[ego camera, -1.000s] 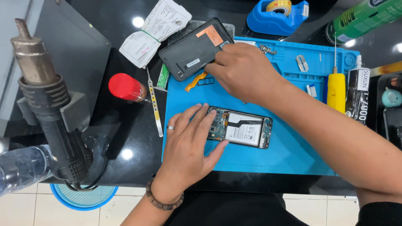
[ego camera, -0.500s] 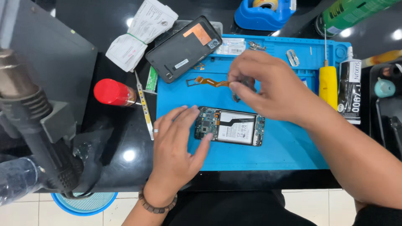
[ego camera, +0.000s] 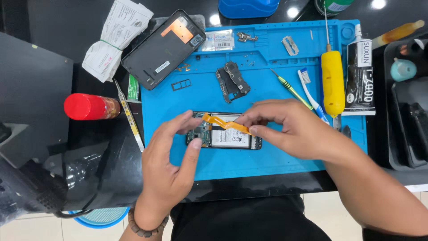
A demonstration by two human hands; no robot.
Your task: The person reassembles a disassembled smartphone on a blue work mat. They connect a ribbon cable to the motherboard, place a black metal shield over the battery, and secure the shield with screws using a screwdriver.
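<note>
An opened phone with its battery and circuit board showing lies on a blue work mat. My right hand pinches one end of an orange flex ribbon cable and holds it across the top of the phone. My left hand steadies the phone's left end, its thumb on the lower left corner and its fingertips beside the ribbon's other end.
A removed black back cover lies at the mat's top left, a black inner cover plate and a card tray near the middle. A yellow-handled screwdriver, glue tube, toothbrush, tweezers and red-capped bottle surround it.
My right hand picked the orange ribbon up from the mat behind the phone and carried it down onto the phone. My left hand shifted to the phone's left end.
</note>
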